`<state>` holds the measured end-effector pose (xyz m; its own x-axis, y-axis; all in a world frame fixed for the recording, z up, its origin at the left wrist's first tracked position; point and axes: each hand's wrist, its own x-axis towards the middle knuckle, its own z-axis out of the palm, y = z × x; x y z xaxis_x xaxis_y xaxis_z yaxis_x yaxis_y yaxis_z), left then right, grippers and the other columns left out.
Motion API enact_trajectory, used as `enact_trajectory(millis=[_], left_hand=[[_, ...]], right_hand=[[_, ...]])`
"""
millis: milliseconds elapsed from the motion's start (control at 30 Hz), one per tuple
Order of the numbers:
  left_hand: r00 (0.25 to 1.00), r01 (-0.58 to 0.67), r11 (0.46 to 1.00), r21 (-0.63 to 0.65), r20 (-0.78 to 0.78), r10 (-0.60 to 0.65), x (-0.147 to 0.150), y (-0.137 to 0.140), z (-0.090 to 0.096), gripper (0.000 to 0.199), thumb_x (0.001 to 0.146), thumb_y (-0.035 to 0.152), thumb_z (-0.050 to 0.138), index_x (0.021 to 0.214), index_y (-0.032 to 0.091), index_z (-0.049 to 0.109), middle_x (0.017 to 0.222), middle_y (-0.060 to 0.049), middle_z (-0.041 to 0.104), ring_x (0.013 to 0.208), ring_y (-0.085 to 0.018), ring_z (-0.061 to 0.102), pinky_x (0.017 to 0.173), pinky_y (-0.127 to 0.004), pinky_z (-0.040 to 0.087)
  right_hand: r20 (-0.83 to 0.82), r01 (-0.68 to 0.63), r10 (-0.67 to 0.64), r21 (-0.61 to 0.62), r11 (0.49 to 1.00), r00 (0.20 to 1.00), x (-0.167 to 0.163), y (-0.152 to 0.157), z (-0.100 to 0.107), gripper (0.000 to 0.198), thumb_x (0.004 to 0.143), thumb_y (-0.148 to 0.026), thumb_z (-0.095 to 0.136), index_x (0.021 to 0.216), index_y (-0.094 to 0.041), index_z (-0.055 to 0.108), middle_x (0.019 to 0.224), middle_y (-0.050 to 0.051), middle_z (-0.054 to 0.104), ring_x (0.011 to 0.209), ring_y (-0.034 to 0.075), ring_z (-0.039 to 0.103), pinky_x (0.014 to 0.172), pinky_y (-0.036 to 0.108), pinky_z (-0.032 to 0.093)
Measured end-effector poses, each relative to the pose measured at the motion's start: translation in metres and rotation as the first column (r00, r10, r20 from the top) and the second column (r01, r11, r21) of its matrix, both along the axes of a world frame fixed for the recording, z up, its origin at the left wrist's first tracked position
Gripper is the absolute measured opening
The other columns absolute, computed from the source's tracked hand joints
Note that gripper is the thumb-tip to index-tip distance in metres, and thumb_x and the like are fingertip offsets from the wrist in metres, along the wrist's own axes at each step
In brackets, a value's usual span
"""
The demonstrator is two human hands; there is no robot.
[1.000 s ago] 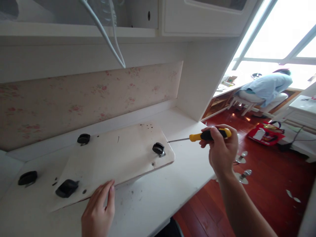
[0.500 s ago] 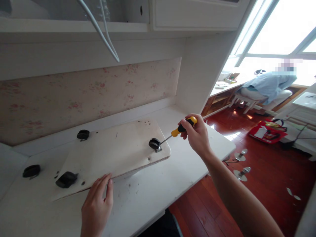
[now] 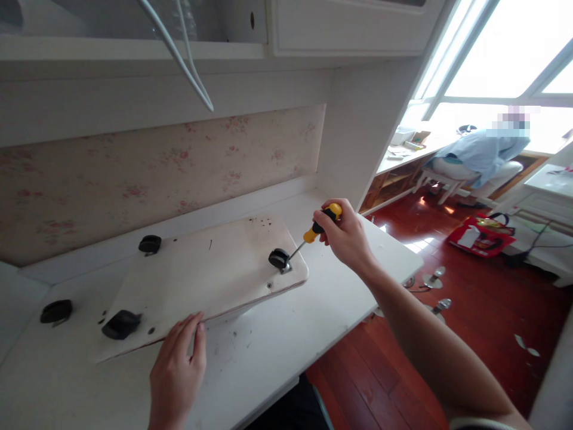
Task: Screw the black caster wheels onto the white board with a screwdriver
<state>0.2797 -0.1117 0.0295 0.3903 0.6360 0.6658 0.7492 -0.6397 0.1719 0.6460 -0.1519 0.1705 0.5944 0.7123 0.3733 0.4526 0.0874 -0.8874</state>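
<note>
My right hand (image 3: pixel 342 233) is wrapped around the yellow-and-black handle of a screwdriver (image 3: pixel 310 233). The shaft slants down to the metal plate of a black caster wheel (image 3: pixel 279 258) at the right end of a white board (image 3: pixel 197 269); the tip is hard to make out. My left hand (image 3: pixel 179 358) rests its stretched fingers on the board's near edge, thumb apart. Two more casters, one at the back (image 3: pixel 150 243) and one at the near left (image 3: pixel 120 324), stand on the board. Another caster (image 3: pixel 56 312) lies on the white desk (image 3: pixel 268 352) to the left.
A white cable (image 3: pixel 179 57) hangs from the shelf (image 3: pixel 134 51) above the desk. Past the side panel, a person in a light blue top (image 3: pixel 478 149) sits by the window. On the wooden floor are a red bag (image 3: pixel 481 236) and several metal fittings (image 3: pixel 434 278).
My right hand has moved slightly left and up, and the screwdriver now stands steeper against the caster plate. The left hand and the board stay almost where they were; the view has shifted slightly.
</note>
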Motion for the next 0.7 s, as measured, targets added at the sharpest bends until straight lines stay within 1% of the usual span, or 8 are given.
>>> enact_trajectory(millis=[100,233,367,433,500,567,667,700], left_hand=[[1.000,0.010,1.000,0.006,0.008,-0.010,0.000,0.000,0.001,0.022,0.095,0.026,0.055,0.112,0.017,0.065,0.103,-0.010,0.071,0.094,-0.026,0.067,0.090,-0.038,0.051],[1.000,0.013,1.000,0.003,0.022,-0.013,0.000,0.000,0.002,0.021,0.095,0.027,0.055,0.111,0.017,0.066,0.103,-0.010,0.072,0.094,-0.025,0.068,0.090,-0.038,0.051],[0.999,0.009,1.000,-0.004,0.031,-0.009,-0.001,0.000,-0.001,0.022,0.095,0.026,0.055,0.112,0.017,0.065,0.104,-0.010,0.072,0.095,-0.025,0.068,0.091,-0.039,0.051],[1.000,0.005,1.000,-0.001,0.030,-0.005,-0.002,0.000,-0.003,0.022,0.095,0.026,0.055,0.113,0.018,0.065,0.104,-0.010,0.072,0.096,-0.026,0.067,0.092,-0.039,0.050],[1.000,0.006,1.000,-0.005,0.029,-0.006,-0.003,0.001,-0.004,0.022,0.095,0.025,0.056,0.113,0.018,0.065,0.105,-0.010,0.072,0.097,-0.026,0.067,0.092,-0.039,0.050],[0.999,0.008,1.000,-0.016,0.035,-0.007,-0.003,0.000,-0.005,0.023,0.094,0.025,0.056,0.114,0.018,0.066,0.105,-0.010,0.071,0.098,-0.026,0.067,0.092,-0.039,0.050],[0.999,0.006,1.000,-0.022,0.049,-0.005,-0.002,0.000,-0.004,0.022,0.094,0.024,0.057,0.113,0.017,0.066,0.105,-0.010,0.071,0.099,-0.026,0.066,0.093,-0.039,0.050],[0.999,0.006,1.000,-0.019,0.050,-0.005,-0.002,0.000,-0.004,0.022,0.094,0.023,0.057,0.113,0.017,0.066,0.105,-0.010,0.072,0.099,-0.026,0.066,0.093,-0.039,0.050]], right_hand=[[0.079,-0.017,0.021,-0.053,0.998,0.997,-0.005,0.002,0.011,0.029,0.086,-0.052,0.060,0.096,-0.026,0.052,0.071,-0.004,0.059,0.054,0.014,0.055,0.053,0.028,0.044],[0.183,-0.087,0.116,-0.161,0.983,0.976,-0.013,0.007,0.027,0.024,0.088,-0.049,0.057,0.094,-0.027,0.051,0.069,-0.004,0.058,0.055,0.015,0.054,0.058,0.031,0.043],[0.212,-0.097,0.146,-0.224,0.970,0.966,-0.016,0.017,0.032,0.025,0.089,-0.050,0.054,0.094,-0.027,0.049,0.067,-0.004,0.056,0.054,0.016,0.053,0.058,0.032,0.042],[0.222,-0.087,0.146,-0.257,0.962,0.964,-0.016,0.021,0.032,0.027,0.089,-0.051,0.053,0.101,-0.027,0.049,0.066,-0.004,0.056,0.054,0.016,0.053,0.058,0.033,0.042],[0.247,-0.101,0.176,-0.288,0.952,0.953,-0.017,0.024,0.034,0.037,0.090,-0.052,0.052,0.116,-0.027,0.047,0.067,-0.004,0.057,0.055,0.017,0.053,0.058,0.033,0.043],[0.284,-0.161,0.257,-0.323,0.933,0.924,-0.018,0.025,0.039,0.043,0.092,-0.051,0.049,0.128,-0.028,0.044,0.074,-0.002,0.060,0.058,0.018,0.055,0.060,0.034,0.045],[0.341,-0.269,0.400,-0.370,0.889,0.851,-0.019,0.026,0.051,0.039,0.096,-0.043,0.041,0.132,-0.028,0.046,0.097,0.004,0.065,0.069,0.018,0.059,0.066,0.034,0.047],[0.369,-0.275,0.422,-0.387,0.880,0.828,-0.018,0.027,0.055,0.039,0.097,-0.040,0.040,0.133,-0.027,0.047,0.103,0.006,0.065,0.072,0.018,0.060,0.068,0.034,0.047]])
